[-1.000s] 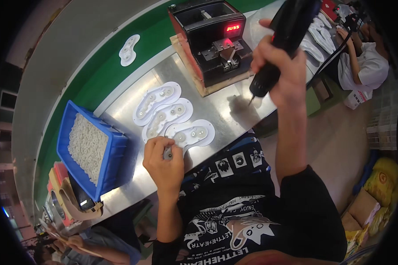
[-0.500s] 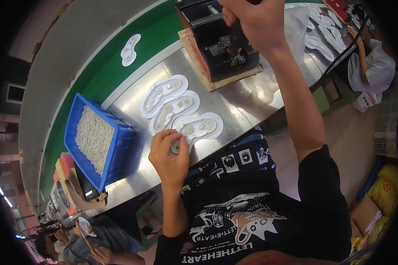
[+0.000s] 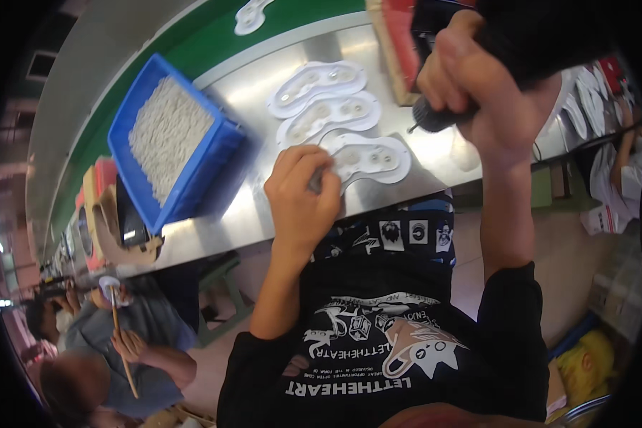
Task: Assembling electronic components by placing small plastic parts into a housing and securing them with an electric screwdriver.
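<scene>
Left grip [image 3: 301,187] curled, right grip [image 3: 486,93] clenched

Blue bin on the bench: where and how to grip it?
Probably by the upper rim of the blue bin, from above, hands on opposite walls: the top is open and the rim stands above the white pieces. The wall facing the left hand has its outer face exposed.
</scene>
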Tool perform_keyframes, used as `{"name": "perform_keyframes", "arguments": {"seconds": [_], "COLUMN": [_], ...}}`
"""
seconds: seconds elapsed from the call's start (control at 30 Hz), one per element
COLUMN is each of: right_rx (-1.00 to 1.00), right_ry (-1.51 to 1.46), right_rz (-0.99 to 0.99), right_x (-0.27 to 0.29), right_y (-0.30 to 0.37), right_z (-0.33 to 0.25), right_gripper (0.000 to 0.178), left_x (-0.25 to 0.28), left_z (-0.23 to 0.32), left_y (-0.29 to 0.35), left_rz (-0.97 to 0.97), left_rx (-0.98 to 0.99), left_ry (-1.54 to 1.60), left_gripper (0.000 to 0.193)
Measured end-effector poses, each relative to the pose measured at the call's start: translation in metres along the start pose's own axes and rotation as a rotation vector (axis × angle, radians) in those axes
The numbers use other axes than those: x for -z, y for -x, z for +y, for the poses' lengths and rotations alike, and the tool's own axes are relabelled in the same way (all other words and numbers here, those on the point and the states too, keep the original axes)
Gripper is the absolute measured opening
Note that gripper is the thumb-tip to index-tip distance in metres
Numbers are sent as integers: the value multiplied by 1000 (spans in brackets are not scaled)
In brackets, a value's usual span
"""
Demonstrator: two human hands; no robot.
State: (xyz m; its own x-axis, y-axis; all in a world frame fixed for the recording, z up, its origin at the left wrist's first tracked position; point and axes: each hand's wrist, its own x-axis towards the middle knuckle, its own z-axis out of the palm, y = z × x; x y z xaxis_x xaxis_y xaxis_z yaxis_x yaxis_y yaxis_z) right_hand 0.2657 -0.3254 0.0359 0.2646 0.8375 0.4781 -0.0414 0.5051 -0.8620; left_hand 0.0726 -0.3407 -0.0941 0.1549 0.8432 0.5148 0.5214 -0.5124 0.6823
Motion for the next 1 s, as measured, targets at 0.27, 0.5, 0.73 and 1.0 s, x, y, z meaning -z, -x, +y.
{"name": "perform_keyframes", "arguments": {"seconds": [0.27,0.5,0.73,1.0], "right_rx": [267,-158,417,49], "right_ry": [-151,-220,-579,-219], "right_rz": [-264,-214,-501,-591], "right_x": [-40,-58,-55,-41], "right_y": [0,19,15,20], "right_z": [42,37,95,77], "right_gripper": [38,37,38,36], "left_x": [0,-1,-2,3], "left_z": [5,1,-5,5], "left_y": [24,25,26,20], "left_rz": [180,149,171,101], "left_rx": [14,-94,-96,-59], "left_ry": [8,-142,-125,-195], "left_gripper": [14,24,25,34]}}
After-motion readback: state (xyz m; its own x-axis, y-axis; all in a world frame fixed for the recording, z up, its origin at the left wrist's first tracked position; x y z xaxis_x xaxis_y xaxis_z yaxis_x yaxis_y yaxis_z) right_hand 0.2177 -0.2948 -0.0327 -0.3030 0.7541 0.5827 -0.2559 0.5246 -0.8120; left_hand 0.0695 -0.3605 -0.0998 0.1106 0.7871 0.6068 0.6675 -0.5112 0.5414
